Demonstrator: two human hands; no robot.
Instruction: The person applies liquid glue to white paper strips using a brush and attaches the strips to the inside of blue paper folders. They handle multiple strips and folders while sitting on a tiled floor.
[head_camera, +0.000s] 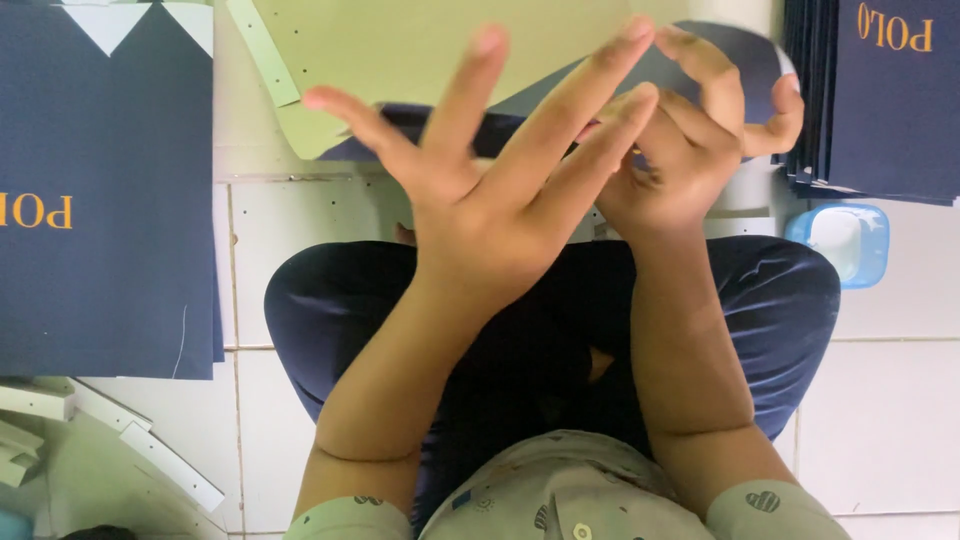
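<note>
Left hand (480, 215) is spread wide, fingers fanned and straight, pressing flat against a sheet of card (430, 45) held up over the lap; it grips nothing, only lies against the surface. Right hand (690, 150) is curled, its thumb and bent fingers pinching the right edge of the same sheet, where the card bends over.

That sheet is a flat-cut piece of stiff paper. Its side facing the camera is pale yellowish green, with a narrow strip running along its left edge and a row of tiny dots near it. Where the edge turns over by the right hand, and along the lower border behind the left fingers, the other side shows dark navy. It sits at the top middle of the view, above the person's knees in dark trousers (780, 320).

On the white tiled floor (890, 400), a pile of navy sheets (100, 200) with gold lettering lies to the left, and a thicker stack of navy sheets (880, 90) stands at the upper right. Just below that stack rests a small light-blue plastic container (845, 240). White paper strips (130, 450) lie at the lower left.
</note>
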